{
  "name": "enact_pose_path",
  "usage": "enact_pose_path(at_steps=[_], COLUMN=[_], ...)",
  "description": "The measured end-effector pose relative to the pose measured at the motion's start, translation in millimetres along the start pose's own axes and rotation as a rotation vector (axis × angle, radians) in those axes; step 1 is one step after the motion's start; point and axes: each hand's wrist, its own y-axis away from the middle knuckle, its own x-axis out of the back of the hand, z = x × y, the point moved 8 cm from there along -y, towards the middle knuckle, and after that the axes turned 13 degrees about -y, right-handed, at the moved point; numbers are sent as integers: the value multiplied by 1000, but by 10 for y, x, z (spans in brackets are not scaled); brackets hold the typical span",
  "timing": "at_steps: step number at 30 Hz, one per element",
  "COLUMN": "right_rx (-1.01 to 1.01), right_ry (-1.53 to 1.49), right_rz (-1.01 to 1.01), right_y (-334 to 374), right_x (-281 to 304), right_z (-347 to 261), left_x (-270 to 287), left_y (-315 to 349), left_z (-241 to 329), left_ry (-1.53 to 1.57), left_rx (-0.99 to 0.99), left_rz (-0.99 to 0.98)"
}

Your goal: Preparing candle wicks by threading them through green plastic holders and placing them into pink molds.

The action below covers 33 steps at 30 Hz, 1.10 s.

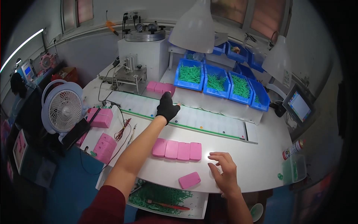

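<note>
My left hand (pixel 167 108), in a black glove with bare fingertips, stretches over the long pale panel strip (pixel 209 125). Its fingers point to the pink blocks (pixel 160 87) at the back and overlap the nearest one; whether they touch it is unclear. The thumb stands apart to the right. My bare right hand (pixel 225 171) hovers over the white table's front right with thumb and fingers apart, holding nothing. Left of it lies a single pink block (pixel 190 180), tilted. Behind that, several pink blocks (pixel 177 149) sit side by side in a row.
Blue bins (pixel 216 81) of green pieces stand at the back under a white lamp hood (pixel 194 28). A fan (pixel 64 106) and stacked pink blocks (pixel 104 147) are at left. A drawer (pixel 199 205) with green bits is open in front. A screen (pixel 298 104) stands right.
</note>
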Motion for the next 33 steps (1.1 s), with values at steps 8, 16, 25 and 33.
enact_pose_path(at_steps=[8, 16, 25, 33], right_rx=[-77, 71, 143, -363], right_ry=[80, 124, -53, 347], right_rz=[-143, -247, -342, -503], right_y=[-344, -908, -2162, -2604], right_x=[-112, -640, -1326, -1672], right_z=[129, 63, 330, 1604], left_x=[-931, -956, -1109, -759], left_y=[-202, -180, -133, 180], left_z=[312, 546, 781, 477], left_ry=[229, 278, -88, -154], left_rx=[-15, -21, -418, -373], left_rz=[-321, -286, -131, -655])
